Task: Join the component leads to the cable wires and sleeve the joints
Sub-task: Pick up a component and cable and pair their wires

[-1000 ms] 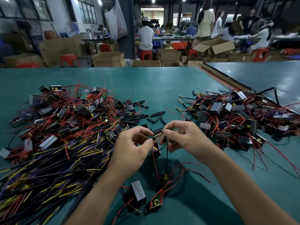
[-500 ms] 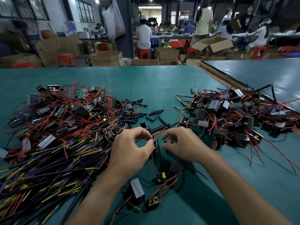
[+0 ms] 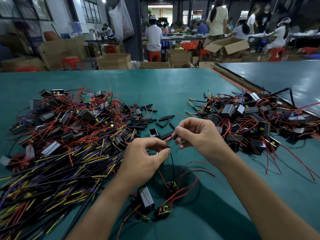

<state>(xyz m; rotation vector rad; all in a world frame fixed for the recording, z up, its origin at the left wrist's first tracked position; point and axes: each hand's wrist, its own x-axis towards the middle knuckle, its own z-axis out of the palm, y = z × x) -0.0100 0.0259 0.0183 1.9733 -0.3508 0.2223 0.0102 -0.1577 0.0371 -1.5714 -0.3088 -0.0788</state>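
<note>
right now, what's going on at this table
A person is wiring small components at a green table. The left hand pinches thin leads running down to a component below; the right hand pinches a short black sleeve close by. Cables are heaped to the left, more components to the right.

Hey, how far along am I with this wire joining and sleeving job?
Likely done: the wired units in the right pile. In hand: right hand pinches a black sleeve at red wires the left hand holds. Left: the large left pile and many loose sleeves.
</note>
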